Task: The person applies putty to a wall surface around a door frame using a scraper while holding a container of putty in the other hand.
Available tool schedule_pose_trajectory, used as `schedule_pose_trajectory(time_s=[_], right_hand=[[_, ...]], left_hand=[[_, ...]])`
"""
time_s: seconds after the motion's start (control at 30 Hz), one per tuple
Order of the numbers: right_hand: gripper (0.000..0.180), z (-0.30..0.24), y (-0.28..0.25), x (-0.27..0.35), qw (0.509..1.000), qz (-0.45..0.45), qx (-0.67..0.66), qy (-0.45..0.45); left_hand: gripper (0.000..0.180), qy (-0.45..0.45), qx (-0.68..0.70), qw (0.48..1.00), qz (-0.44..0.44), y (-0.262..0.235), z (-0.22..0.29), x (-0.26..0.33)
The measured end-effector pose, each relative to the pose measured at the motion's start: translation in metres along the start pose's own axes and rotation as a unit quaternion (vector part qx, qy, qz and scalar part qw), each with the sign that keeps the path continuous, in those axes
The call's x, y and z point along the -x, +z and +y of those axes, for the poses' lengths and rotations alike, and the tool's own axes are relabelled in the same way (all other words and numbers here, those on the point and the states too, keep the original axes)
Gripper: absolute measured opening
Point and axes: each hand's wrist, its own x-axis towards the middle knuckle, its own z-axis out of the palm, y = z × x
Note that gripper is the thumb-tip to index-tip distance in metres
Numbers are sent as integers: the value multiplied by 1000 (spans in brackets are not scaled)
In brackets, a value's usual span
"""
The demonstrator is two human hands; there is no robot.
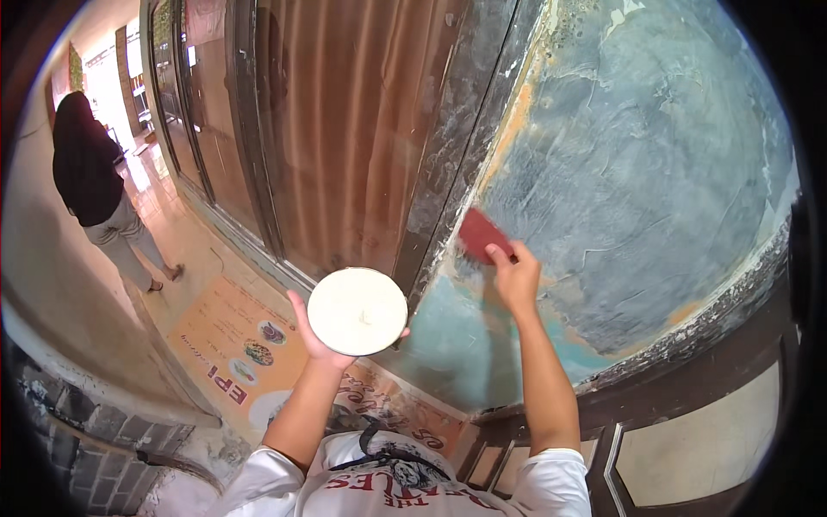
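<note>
Distant person, floor banner, brown curtain.

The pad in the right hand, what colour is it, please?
Dark red pad, pressed to the wall; head view shows it best.

The blue-green wall is lying open from 12 to 3 o'clock of the right hand. At 9 o'clock the dark pillar is blocking, with the white disc standing near at 8.

A flat, round white plastic lid is held level, its pale face up, below and left of a dark red rectangular sanding sheet pressed flat against the mottled blue-green plastered wall.
</note>
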Motion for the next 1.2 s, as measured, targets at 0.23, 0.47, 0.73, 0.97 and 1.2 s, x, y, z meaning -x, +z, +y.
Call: schedule_pose_trajectory(time_s=[0.23, 0.47, 0.73, 0.97, 1.2], right_hand=[[24, 26, 11, -13, 988, -1, 118, -98], [26, -14, -15, -12, 984, -93, 143, -55], [29, -4, -28, -17, 959, -115, 250, -71], [29, -9, -25, -2, 947, -130, 289, -51], [25, 9, -25, 3, 902, -174, 386, -88]], left_hand=[[120, 2, -28, 1000, 8, 3, -3, -7], [107, 30, 3, 999, 28, 1, 5, -1], [110, 34, -2, 999, 21, -3, 12, -3], [119, 11, 6, 1000, -12, -5, 8, -1], [121, 2, 14, 1000, 4, -7, 8, -2]])
